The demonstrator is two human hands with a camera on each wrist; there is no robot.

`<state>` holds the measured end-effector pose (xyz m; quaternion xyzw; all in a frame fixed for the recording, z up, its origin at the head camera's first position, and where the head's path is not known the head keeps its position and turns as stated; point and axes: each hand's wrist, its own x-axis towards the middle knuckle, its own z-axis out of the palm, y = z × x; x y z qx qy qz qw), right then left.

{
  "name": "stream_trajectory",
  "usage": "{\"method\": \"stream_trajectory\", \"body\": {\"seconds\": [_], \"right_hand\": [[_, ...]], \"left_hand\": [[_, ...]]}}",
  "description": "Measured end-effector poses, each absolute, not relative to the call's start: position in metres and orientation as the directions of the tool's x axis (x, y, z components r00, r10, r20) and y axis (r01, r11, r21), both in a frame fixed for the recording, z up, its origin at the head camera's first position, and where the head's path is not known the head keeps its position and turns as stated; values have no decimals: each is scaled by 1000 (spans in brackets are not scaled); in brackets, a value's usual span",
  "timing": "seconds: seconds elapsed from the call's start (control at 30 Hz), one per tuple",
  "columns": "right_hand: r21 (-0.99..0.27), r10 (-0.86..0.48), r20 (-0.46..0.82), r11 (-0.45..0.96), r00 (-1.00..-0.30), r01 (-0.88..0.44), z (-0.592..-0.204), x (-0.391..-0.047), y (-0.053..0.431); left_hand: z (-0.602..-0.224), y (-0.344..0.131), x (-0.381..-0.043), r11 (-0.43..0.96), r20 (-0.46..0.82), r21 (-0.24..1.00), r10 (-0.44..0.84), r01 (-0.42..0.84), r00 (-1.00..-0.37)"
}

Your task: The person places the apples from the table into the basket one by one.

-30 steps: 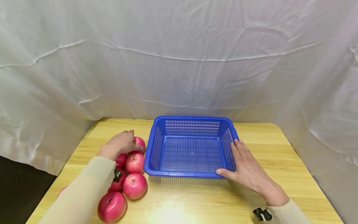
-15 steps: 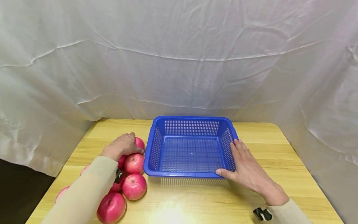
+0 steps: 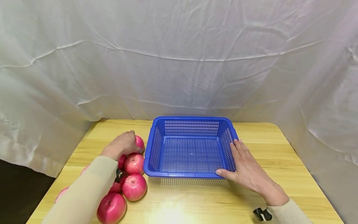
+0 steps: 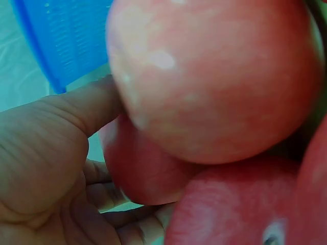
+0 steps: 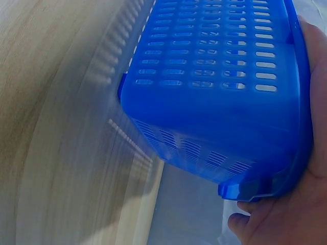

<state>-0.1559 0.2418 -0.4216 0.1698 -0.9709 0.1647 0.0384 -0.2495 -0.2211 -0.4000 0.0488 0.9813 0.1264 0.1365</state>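
Note:
My left hand point(image 3: 121, 145) grips the farthest red apple point(image 3: 139, 142), beside the left wall of a blue plastic basket point(image 3: 149, 149). In the left wrist view, the thumb and curled fingers lie around that apple point(image 4: 145, 171), partly hidden behind a nearer apple point(image 4: 214, 76). Closer to the person are more red apples, among them one next to the basket point(image 3: 134, 164), one below it point(image 3: 134, 187) and one at the front point(image 3: 111, 207). My right hand point(image 3: 249, 168) rests on the basket's front right corner, fingers extended along the right rim and thumb over the front rim.
The basket stands on a light wooden table point(image 3: 190, 202) with bare mesh floor showing inside. Left of the left sleeve, two apples point(image 3: 61, 193) are partly covered. A pale grey curtain point(image 3: 179, 77) hangs behind the table and along its sides.
The left forearm has shifted slightly right, uncovering more of the apples left of the sleeve. The left hand and the far apple have risen slightly in view. The right hand has stayed put.

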Motion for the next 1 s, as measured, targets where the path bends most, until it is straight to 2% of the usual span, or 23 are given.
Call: {"method": "stream_trajectory", "body": {"seconds": [0.27,0.47,0.73,1.0], "right_hand": [[-313,-316,120,888,-941,-338,-421,-156,242],[-311,-312,117,890,-943,-333,-421,-157,242],[-317,-310,112,889,-944,-329,-421,-157,244],[-321,-315,118,886,-942,-336,-421,-157,243]], "left_hand": [[-374,-218,-243,968,-186,232,139,94,-973],[-349,-203,-237,961,-89,238,167,142,-982],[-323,-161,-235,944,-18,227,248,238,-969],[-319,-120,-245,927,-8,208,319,311,-948]]}}
